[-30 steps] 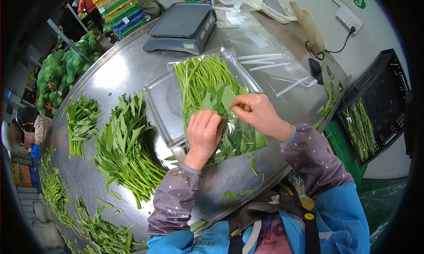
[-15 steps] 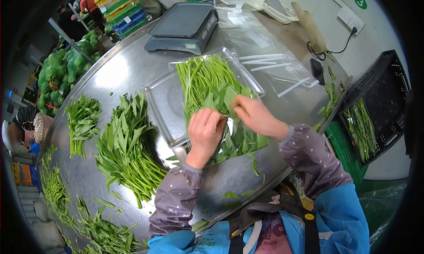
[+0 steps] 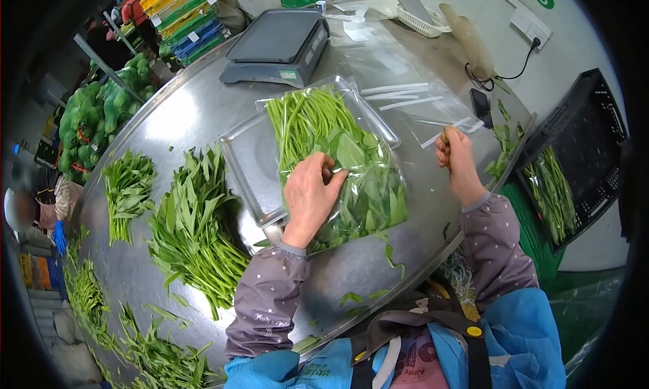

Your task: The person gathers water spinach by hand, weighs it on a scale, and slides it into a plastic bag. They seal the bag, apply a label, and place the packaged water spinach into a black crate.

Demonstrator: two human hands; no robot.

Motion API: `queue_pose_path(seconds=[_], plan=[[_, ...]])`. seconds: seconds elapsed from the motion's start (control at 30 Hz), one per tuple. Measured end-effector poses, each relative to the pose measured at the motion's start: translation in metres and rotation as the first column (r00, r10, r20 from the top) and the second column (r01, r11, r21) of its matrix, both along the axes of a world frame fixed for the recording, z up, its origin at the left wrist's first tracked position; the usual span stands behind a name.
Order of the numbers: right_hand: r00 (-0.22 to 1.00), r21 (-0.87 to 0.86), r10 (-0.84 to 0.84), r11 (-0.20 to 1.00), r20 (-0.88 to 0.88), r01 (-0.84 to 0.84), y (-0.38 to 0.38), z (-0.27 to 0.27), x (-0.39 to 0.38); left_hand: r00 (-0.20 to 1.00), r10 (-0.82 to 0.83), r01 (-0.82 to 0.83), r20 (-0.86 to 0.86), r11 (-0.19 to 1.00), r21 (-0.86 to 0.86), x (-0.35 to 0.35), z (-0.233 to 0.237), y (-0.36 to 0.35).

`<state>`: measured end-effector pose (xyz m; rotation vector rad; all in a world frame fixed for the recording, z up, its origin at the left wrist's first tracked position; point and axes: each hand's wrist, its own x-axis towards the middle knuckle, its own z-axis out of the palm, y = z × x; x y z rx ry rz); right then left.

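Note:
A clear plastic bag of leafy greens [image 3: 368,193] lies across a metal tray [image 3: 236,179], stems toward the far end and leaves toward me. My left hand [image 3: 312,194] is on the bag's left side, fingers curled and thumb over the plastic, gripping it. Off to the right, above the bare steel, my right hand [image 3: 458,158] is raised away from the bag with its fingers closed; what they hold, if anything, is hidden. Left of the tray lie a large bundle of greens [image 3: 196,227] and a smaller bunch [image 3: 127,193].
A grey scale [image 3: 274,47] stands behind the tray. Flat plastic bags [image 3: 399,71] and a phone [image 3: 481,108] lie at the back right. Loose greens [image 3: 162,352] cover the near left. A black crate [image 3: 574,159] sits beyond the right edge. Another person's blue-gloved hand [image 3: 59,237] shows at far left.
My right hand has moved from the middle of the bag out to the right. My left hand stays on the bag, its thumb now further from the fingers.

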<state>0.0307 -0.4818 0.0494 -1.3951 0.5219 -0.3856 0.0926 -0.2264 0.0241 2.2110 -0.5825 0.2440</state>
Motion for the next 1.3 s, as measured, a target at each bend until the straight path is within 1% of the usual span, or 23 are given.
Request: queue_pose_path(seconds=[0.03,0.1,0.17,0.2,0.23,0.27,0.33,0.37,0.4,0.47,0.5,0.57,0.67,0.8,0.87,0.97,1.0,1.07,1.13,1.17,1.23,1.27,1.3], plan=[[1.000,-0.001,-0.002,1.000,0.002,0.002,0.003,0.004,-0.004,0.999,0.025,-0.025,-0.021,0.999,0.020,-0.001,0.002,-0.001],[0.991,-0.174,0.096,0.982,0.098,-0.078,0.019,0.017,-0.019,0.998,0.051,-0.053,0.034,0.997,0.062,0.000,0.002,-0.006],[0.913,-0.213,0.384,0.912,0.137,-0.351,0.047,0.027,-0.031,0.994,0.064,-0.073,0.091,0.992,0.104,-0.001,0.001,-0.011],[0.851,-0.502,0.507,0.775,0.133,-0.384,0.062,0.024,-0.030,0.992,0.071,-0.083,0.105,0.990,0.117,0.000,0.001,-0.013],[0.783,-0.743,0.617,0.562,0.083,-0.364,0.071,0.017,-0.026,0.990,0.079,-0.094,0.121,0.987,0.129,0.001,0.000,-0.014],[0.786,-0.744,0.612,0.564,0.087,-0.358,0.070,0.005,-0.021,0.989,0.073,-0.090,0.125,0.987,0.130,0.002,-0.001,-0.013],[0.830,-0.856,0.557,0.441,0.025,-0.269,0.061,-0.034,0.002,0.985,0.051,-0.072,0.162,0.989,0.129,0.004,-0.006,-0.006],[0.928,-0.767,0.371,0.605,0.033,-0.215,0.042,-0.058,0.009,0.985,0.048,-0.070,0.167,0.989,0.130,0.006,-0.008,0.002],[0.981,-0.842,0.177,0.514,-0.083,-0.164,0.017,-0.079,0.013,0.968,0.069,-0.112,0.242,0.980,0.166,0.009,-0.010,0.014],[0.956,-0.760,0.124,0.583,-0.266,-0.288,0.001,-0.060,-0.007,0.948,0.125,-0.179,0.294,0.970,0.165,0.012,-0.013,0.044],[0.953,-0.757,0.130,0.582,-0.274,-0.297,-0.004,-0.053,-0.017,0.951,0.154,-0.195,0.268,0.971,0.135,0.011,-0.016,0.061],[0.953,-0.431,0.234,0.852,-0.193,-0.297,-0.013,-0.045,-0.034,0.921,0.188,-0.263,0.343,0.947,0.187,0.009,-0.018,0.092],[0.952,-0.299,0.240,0.909,-0.192,-0.290,-0.027,-0.045,-0.054,0.932,0.261,-0.293,0.252,0.951,0.096,-0.005,-0.024,0.125],[0.921,-0.171,0.319,0.917,-0.226,-0.359,-0.025,-0.055,-0.080,0.933,0.289,-0.310,0.213,0.948,0.072,-0.029,-0.021,0.138],[0.827,-0.349,0.373,0.775,-0.421,-0.528,-0.046,-0.076,-0.087,0.938,0.247,-0.279,0.243,0.954,0.108,-0.034,-0.026,0.141],[0.817,-0.350,0.281,0.798,-0.504,-0.491,-0.034,-0.059,-0.081,0.942,0.140,-0.199,0.306,0.965,0.171,-0.042,-0.040,0.132],[0.820,-0.355,0.277,0.798,-0.500,-0.486,-0.027,-0.059,-0.078,0.935,0.081,-0.166,0.346,0.961,0.223,-0.044,-0.042,0.126],[0.856,-0.523,0.447,0.680,-0.259,-0.514,-0.005,-0.062,-0.069,0.925,0.003,-0.109,0.381,0.961,0.255,-0.046,-0.045,0.108],[0.775,-0.316,0.486,0.721,-0.404,-0.617,0.024,-0.044,-0.061,0.918,-0.059,-0.077,0.392,0.943,0.323,-0.041,-0.039,0.094],[0.781,-0.324,0.481,0.723,-0.398,-0.611,0.037,-0.039,-0.058,0.918,-0.073,-0.062,0.389,0.944,0.324,-0.039,-0.032,0.087],[0.790,-0.081,0.471,0.838,-0.392,-0.540,0.055,-0.031,-0.053,0.891,-0.119,-0.042,0.437,0.939,0.342,-0.028,-0.023,0.085],[0.819,-0.021,0.477,0.860,-0.318,-0.510,0.053,-0.024,-0.049,0.867,-0.162,-0.023,0.471,0.931,0.363,-0.021,-0.017,0.084],[0.823,-0.024,0.473,0.863,-0.314,-0.505,0.055,-0.004,-0.047,0.801,-0.159,-0.054,0.578,0.941,0.335,-0.013,-0.004,0.082]])
